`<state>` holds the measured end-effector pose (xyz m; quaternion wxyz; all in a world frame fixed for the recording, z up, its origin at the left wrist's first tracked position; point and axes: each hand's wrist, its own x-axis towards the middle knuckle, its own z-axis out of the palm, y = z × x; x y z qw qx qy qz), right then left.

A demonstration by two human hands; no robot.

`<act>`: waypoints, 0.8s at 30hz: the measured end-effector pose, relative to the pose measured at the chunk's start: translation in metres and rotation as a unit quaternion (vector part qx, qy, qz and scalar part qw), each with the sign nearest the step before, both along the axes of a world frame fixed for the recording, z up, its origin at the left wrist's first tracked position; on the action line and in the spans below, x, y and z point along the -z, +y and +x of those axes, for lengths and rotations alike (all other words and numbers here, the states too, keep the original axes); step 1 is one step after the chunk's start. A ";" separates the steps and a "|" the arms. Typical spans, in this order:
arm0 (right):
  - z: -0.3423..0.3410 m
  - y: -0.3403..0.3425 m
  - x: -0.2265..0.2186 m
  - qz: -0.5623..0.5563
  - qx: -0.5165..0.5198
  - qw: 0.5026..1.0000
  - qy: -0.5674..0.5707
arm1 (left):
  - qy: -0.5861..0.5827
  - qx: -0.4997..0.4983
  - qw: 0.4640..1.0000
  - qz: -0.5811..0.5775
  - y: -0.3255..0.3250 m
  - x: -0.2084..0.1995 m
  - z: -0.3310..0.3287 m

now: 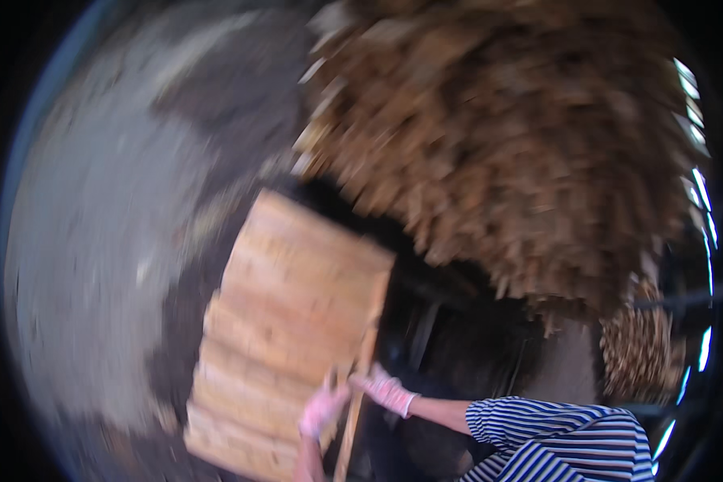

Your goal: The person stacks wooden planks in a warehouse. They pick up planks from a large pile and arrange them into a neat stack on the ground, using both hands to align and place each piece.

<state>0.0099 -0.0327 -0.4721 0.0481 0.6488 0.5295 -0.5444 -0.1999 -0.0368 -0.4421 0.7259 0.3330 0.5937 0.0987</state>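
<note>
A stack of pale wooden boards (289, 301) lies in front of me, a little left of centre. A narrow wooden strip (349, 438) runs along its right side toward the lower edge of the view. My left hand (323, 410), in a pink glove, is over the near right part of the boards, with its fingers closed at the strip. From the right reaches my right hand (384, 391), gloved in pink and white, its fingertips closed on the strip's edge. Motion blurs the fingers, and the hands hide part of the strip.
A large heap of rough wood pieces (498, 145) rises at the far right, beyond the boards. Another stack of wood (639, 345) stands at the right. Grey ground (96, 265) stretches along the left. Dark framework (426, 337) shows right of the boards.
</note>
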 end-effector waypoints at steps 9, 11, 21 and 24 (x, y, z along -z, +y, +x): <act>-0.066 0.121 -0.311 0.065 0.024 0.949 0.307 | -0.102 -0.354 0.916 0.157 -0.001 -0.193 0.004; -0.035 0.132 -0.367 0.293 -0.061 0.926 0.228 | -0.142 -0.300 0.916 0.226 0.019 -0.257 0.007; 0.237 0.216 -0.675 0.637 0.235 0.726 -0.114 | 0.017 -0.321 0.890 0.322 0.026 -0.400 -0.059; 0.347 0.256 -0.706 0.556 0.322 0.736 -0.214 | -0.024 -0.275 0.913 0.300 0.040 -0.507 -0.008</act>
